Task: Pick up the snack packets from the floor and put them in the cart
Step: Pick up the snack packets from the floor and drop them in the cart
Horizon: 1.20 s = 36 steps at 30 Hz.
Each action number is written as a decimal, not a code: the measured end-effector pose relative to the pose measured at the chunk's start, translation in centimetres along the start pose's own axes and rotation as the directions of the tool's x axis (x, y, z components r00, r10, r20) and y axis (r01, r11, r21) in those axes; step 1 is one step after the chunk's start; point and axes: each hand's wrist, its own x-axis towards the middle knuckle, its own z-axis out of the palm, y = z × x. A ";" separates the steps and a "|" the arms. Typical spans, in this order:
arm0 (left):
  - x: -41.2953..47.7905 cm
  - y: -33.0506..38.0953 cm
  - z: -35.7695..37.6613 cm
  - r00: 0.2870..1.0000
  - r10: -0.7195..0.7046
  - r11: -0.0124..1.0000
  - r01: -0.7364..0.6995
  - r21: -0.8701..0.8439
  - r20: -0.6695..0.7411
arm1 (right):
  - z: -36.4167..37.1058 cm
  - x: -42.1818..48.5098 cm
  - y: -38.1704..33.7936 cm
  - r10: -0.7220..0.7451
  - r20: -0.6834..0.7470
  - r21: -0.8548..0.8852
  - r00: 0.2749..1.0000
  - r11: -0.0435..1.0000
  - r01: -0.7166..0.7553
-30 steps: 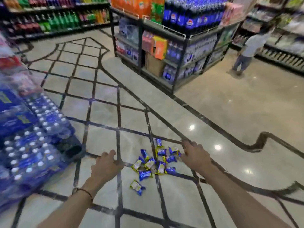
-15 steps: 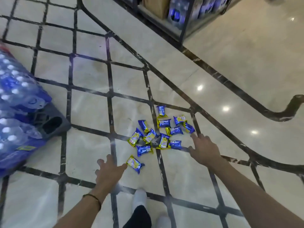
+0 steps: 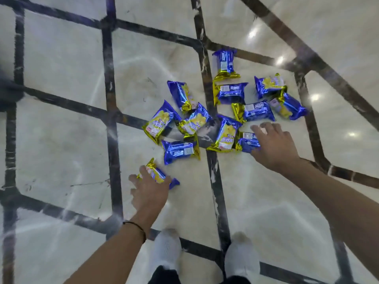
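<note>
Several blue and gold snack packets (image 3: 225, 111) lie scattered on the marble floor (image 3: 61, 140). One packet (image 3: 159, 174) lies apart, nearest to me. My left hand (image 3: 150, 193) is on it, and the packet sits between my thumb and fingers. My right hand (image 3: 275, 147) reaches from the right with fingers spread. Its fingertips rest on the right end of another packet (image 3: 247, 141) at the near right of the pile. The cart is out of view.
My two white shoes (image 3: 167, 251) (image 3: 242, 257) stand on the floor just behind my hands. Dark inlaid lines cross the pale tiles. Bright ceiling lights reflect on the floor at the upper right.
The view has dropped closer to the floor and the shelves and water packs have left the frame. Both hands moved forward onto packets; before, they hovered short of them.
</note>
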 end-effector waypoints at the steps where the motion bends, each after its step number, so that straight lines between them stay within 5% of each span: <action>1: 1.3 -0.4 1.7 1.000 -0.012 1.000 0.012 0.005 -0.026 | 1.8 1.1 0.1 -0.007 -0.012 -0.005 1.000 1.000 0.007; 9: 6.7 -1.8 7.4 0.990 -0.021 0.999 0.025 0.030 -0.142 | 10.0 4.9 1.8 -0.007 0.015 -0.031 1.000 0.999 0.007; 18: 2.7 -0.1 3.4 0.990 0.041 0.999 -0.037 0.038 -0.133 | 5.5 2.0 1.2 0.096 0.057 -0.072 0.994 0.993 -0.091; 23: -3.3 3.0 -5.4 0.985 0.093 0.996 -0.092 0.011 -0.144 | -4.9 -2.6 -0.4 0.075 0.038 -0.031 0.996 0.997 -0.073; 32: -17.7 8.4 -31.4 0.957 0.101 0.983 -0.137 -0.118 -0.271 | -34.3 -11.2 -13.1 -0.177 -0.017 -0.033 0.984 0.984 0.177; 36: -24.1 6.5 -43.4 0.943 -0.031 0.964 -0.059 -0.258 -0.331 | -46.9 -15.0 -21.4 -0.326 -0.115 -0.019 0.938 0.945 0.326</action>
